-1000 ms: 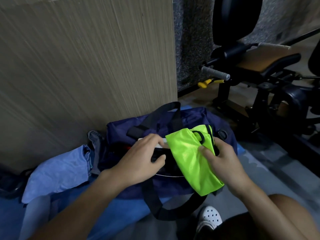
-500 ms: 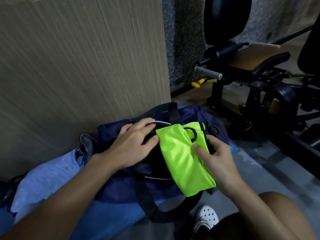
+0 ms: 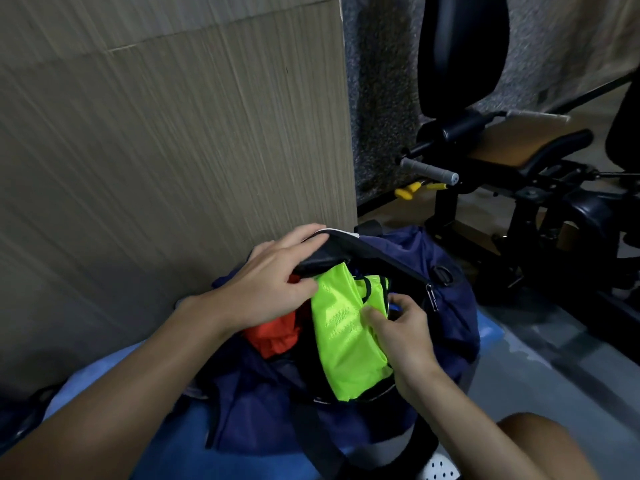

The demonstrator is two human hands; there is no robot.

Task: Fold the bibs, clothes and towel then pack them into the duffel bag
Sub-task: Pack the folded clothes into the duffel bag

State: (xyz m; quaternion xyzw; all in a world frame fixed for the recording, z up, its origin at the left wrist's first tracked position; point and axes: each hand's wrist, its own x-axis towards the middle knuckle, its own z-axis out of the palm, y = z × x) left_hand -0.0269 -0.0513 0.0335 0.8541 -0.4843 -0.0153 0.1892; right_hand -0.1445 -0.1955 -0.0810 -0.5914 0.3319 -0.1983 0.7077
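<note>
1. Left hand (image 3: 273, 285), centre frame, grips the duffel bag (image 3: 446, 271) flap, holding it wide.
2. Right hand (image 3: 405, 334) pinches the folded green bib (image 3: 346, 341), half inside the mouth.
3. Orange garment (image 3: 273, 337) is packed already; blue fabric (image 3: 180, 459), bottom of frame, likely remains.

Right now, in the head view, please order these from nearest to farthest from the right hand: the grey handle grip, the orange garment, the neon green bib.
1. The neon green bib: pinched by the right hand, at the duffel bag mouth.
2. The orange garment: inside the bag, left of the bib.
3. The grey handle grip: on the gym machine, far behind the bag.
</note>
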